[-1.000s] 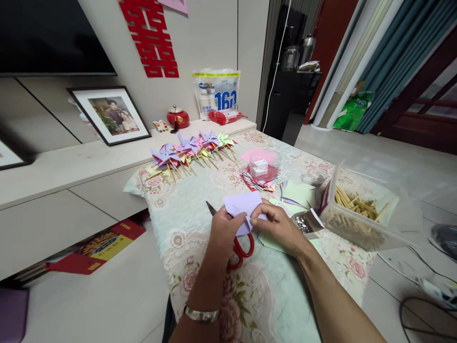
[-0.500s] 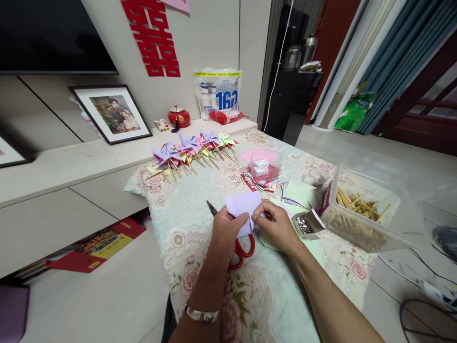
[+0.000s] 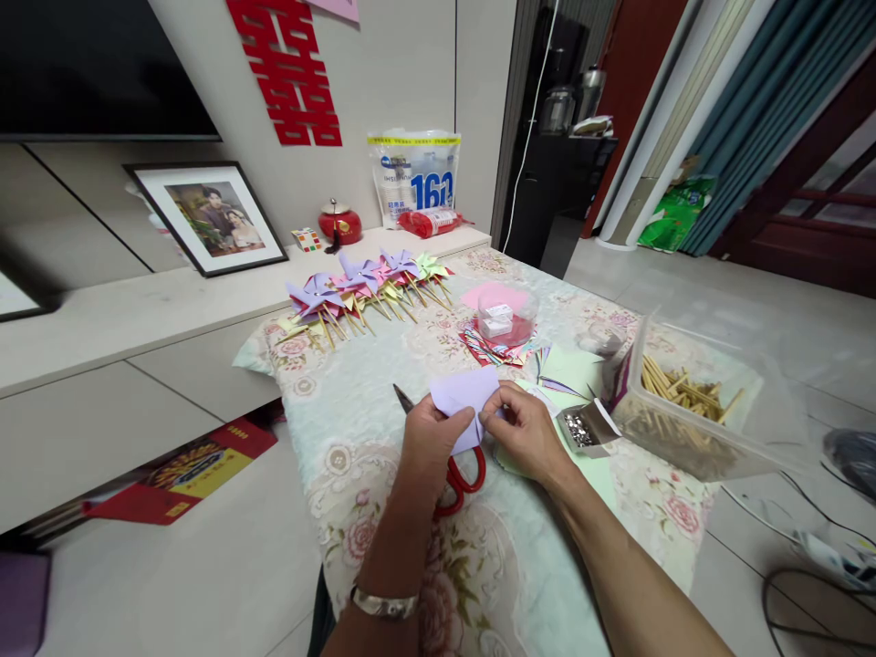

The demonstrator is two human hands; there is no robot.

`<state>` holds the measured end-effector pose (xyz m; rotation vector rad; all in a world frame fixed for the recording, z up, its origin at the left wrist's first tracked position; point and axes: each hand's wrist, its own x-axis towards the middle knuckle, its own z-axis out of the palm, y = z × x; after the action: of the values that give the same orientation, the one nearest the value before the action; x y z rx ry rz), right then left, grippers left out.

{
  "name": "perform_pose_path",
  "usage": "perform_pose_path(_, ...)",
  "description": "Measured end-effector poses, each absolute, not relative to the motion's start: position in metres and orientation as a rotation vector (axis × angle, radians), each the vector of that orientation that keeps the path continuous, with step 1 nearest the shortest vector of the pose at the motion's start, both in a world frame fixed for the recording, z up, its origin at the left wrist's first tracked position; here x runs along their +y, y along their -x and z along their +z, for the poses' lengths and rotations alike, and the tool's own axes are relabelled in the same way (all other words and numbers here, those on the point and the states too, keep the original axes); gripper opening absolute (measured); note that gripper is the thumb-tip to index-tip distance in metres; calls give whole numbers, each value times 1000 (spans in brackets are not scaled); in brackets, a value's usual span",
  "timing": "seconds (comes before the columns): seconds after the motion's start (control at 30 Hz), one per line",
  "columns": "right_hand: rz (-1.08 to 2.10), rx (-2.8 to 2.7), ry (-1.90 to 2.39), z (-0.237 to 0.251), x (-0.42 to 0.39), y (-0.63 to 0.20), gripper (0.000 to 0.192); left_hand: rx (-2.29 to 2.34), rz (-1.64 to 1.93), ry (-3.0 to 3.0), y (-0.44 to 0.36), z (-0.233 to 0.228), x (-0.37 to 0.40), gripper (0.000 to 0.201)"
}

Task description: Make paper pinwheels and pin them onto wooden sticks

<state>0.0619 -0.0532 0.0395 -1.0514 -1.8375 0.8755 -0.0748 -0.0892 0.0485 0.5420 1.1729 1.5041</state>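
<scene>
A lilac sheet of paper [image 3: 465,391], partly curled over, is held up between both hands. My left hand [image 3: 438,433] grips its left side with the thumb across the front. At the right side, my right hand [image 3: 524,424] pinches the paper's edge between thumb and fingers. Red-handled scissors [image 3: 472,473] lie on the table under the paper, blades pointing away to the left. Just right of my right hand sits a small open box of shiny metal pins [image 3: 581,431]. Pale green paper sheets [image 3: 571,370] lie beneath and behind it.
Finished paper pinwheels [image 3: 359,278] on sticks lie in a row at the table's far left. A clear tub of sticks [image 3: 684,401] stands on the right. A round clear container [image 3: 506,315] rests on striped and red papers. The flowered tablecloth [image 3: 370,392] covers the table.
The whole view has shifted very slightly to the left. Both hands keep nearly the same hold on the lilac paper.
</scene>
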Motion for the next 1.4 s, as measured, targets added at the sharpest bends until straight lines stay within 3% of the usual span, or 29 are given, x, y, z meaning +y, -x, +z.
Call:
perform_pose_path(0.83,897,-1839,1105,41,-54,-61,11,1271,1470,-640,75,49,-88,33)
perform_pose_path(1.07,1094,-1623,1085,50,-53,-68,13,1189,1450,-618,82,47,-90,41)
perform_pose_path(1.23,1237,-1283,1002,54,-42,-84,57,1100,1270,-684,87,47,-93,49)
perform_pose_path(1.4,1503,-1422,935,64,-43,-99,71,1082,1078,-863,91,44,-97,41)
